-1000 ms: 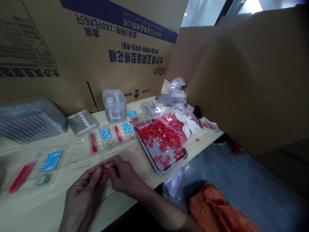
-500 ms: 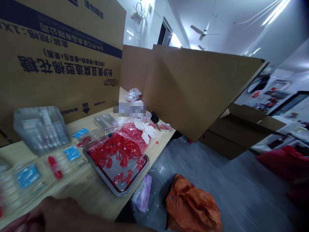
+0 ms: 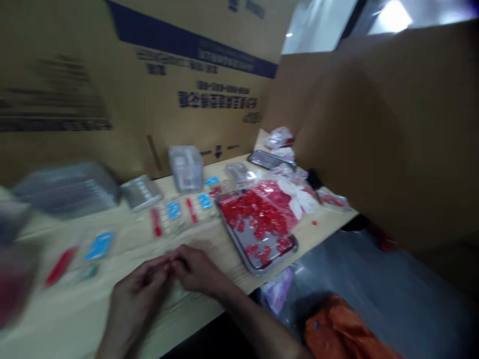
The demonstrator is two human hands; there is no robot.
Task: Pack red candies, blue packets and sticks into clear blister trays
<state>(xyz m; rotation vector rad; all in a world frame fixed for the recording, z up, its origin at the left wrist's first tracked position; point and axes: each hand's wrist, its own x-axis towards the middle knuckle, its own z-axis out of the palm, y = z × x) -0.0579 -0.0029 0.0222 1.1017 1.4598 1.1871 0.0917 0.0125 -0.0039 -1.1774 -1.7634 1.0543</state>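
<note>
Head view showed one metal tray on the table, bearing red pieces too heaped to count. Just left of it, two hands met: the left hand and the right hand had their fingertips together above the table, too blurred to tell whether either pinched anything. Beyond them lay four blue packets and three red sticks. One upright clear plastic stack stood farther back, before one printed cardboard wall; one orange bag sat below, beside the table.
</note>
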